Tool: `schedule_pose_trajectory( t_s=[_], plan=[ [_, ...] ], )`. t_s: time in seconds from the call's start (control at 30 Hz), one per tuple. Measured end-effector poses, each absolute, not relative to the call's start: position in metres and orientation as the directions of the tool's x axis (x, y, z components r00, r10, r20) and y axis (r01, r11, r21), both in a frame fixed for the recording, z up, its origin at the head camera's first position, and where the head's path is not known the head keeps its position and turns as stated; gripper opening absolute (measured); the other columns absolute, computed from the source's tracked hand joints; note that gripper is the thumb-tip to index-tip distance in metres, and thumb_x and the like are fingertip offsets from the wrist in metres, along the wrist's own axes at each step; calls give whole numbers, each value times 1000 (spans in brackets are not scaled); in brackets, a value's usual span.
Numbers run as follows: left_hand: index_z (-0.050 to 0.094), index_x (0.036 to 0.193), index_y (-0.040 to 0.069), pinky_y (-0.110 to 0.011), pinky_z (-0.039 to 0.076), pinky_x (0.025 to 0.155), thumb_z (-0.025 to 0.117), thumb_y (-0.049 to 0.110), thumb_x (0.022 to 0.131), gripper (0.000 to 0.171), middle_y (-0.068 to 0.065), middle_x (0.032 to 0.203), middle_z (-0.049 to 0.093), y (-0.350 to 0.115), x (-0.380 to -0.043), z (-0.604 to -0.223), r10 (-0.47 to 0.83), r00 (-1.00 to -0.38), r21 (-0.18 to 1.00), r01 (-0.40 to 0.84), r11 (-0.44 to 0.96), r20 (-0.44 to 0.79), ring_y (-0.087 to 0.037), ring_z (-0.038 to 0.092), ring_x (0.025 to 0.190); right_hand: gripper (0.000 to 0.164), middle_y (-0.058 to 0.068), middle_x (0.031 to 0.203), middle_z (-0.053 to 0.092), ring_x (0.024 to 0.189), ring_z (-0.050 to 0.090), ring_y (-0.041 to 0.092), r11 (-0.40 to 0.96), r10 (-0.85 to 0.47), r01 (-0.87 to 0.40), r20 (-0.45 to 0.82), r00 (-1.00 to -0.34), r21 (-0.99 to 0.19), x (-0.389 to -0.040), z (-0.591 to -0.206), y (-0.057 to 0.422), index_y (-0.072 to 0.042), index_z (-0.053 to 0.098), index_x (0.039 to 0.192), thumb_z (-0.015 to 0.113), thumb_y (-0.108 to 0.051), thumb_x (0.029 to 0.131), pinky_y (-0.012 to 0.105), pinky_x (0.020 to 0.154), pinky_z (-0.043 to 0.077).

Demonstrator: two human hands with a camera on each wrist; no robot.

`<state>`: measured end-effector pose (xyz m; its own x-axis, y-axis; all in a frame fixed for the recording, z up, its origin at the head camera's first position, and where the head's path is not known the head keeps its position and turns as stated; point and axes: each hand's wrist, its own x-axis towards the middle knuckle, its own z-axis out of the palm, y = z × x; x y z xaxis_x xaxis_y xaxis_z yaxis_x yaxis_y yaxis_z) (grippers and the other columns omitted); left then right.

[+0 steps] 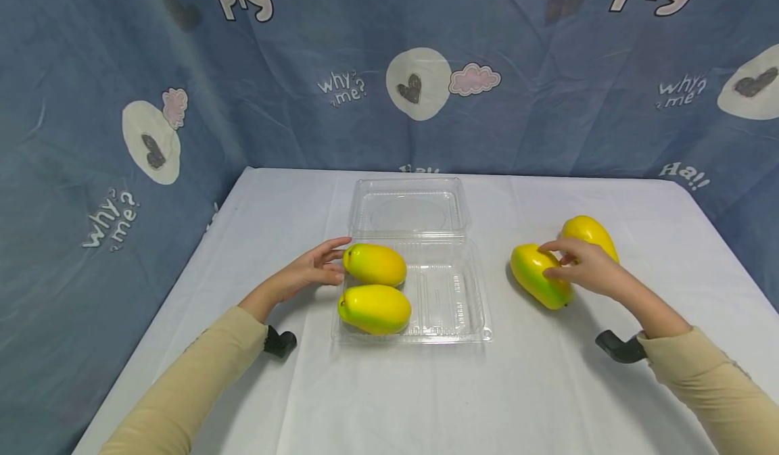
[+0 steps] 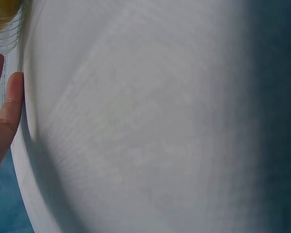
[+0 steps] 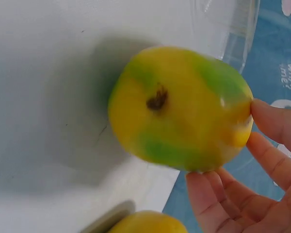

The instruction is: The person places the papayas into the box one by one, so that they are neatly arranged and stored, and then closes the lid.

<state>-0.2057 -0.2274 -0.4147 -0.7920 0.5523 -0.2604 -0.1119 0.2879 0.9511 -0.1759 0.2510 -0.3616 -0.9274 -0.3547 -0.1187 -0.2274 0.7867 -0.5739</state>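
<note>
My right hand grips a yellow-green mango between thumb and fingers, right of the clear plastic box. In the right wrist view the fingertips touch the mango along one side, its dark stem spot showing. Just behind that hand lies another mango, partly covered by it. Two mangoes, an upper one and a lower one, lie side by side in the box's left half. My left hand is at the box's left edge, fingers extended near the upper mango; contact is unclear.
The box's hinged lid lies folded back, away from me. A white cloth covers the table. Behind and to the left hangs a blue printed curtain. Dark curved pieces stick out at both wrists.
</note>
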Motion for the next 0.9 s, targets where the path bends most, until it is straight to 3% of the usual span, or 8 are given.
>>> schedule_pose_trajectory(
  t_s=[0.37, 0.5, 0.63, 0.77, 0.9],
  plan=[
    [17, 147, 17, -57, 22, 105, 61, 14, 84, 77, -19, 148, 20, -227, -206, -415, 549, -794, 951, -112, 288, -260, -39, 37, 126, 50, 27, 117, 51, 68, 56, 14, 780, -384, -226, -160, -909, -584, -173, -360, 244, 9, 47, 126, 63, -11, 83, 25, 56, 49],
    [17, 147, 17, -57, 22, 105, 62, 15, 84, 77, -18, 149, 20, -227, -207, -416, 548, -795, 950, -112, 291, -262, -38, 37, 126, 54, 31, 122, 45, 76, 59, 19, 778, -415, -279, -128, -901, -562, -173, -362, 242, 11, 45, 127, 65, -6, 80, 27, 62, 52],
    [18, 147, 18, -57, 22, 105, 61, 15, 84, 77, -18, 149, 20, -228, -206, -416, 547, -795, 950, -114, 290, -262, -38, 38, 126, 54, 31, 125, 44, 93, 56, 34, 786, -434, -336, -75, -898, -519, -173, -366, 238, 8, 49, 124, 70, -8, 77, 41, 75, 52],
    [19, 147, 18, -57, 23, 105, 61, 16, 84, 76, -17, 149, 20, -227, -206, -416, 543, -798, 948, -107, 298, -261, -38, 38, 126, 51, 29, 134, 36, 118, 38, 46, 781, -445, -360, -50, -894, -510, -175, -368, 234, 2, 53, 120, 72, -12, 76, 59, 94, 35],
    [19, 146, 18, -57, 24, 104, 62, 17, 84, 75, -17, 148, 21, -227, -205, -416, 536, -803, 946, -103, 307, -261, -38, 37, 127, 43, 26, 142, 28, 129, 21, 48, 711, -528, -436, -9, -849, -552, -178, -371, 232, -3, 56, 112, 73, -6, 73, 64, 101, 17]
  ],
)
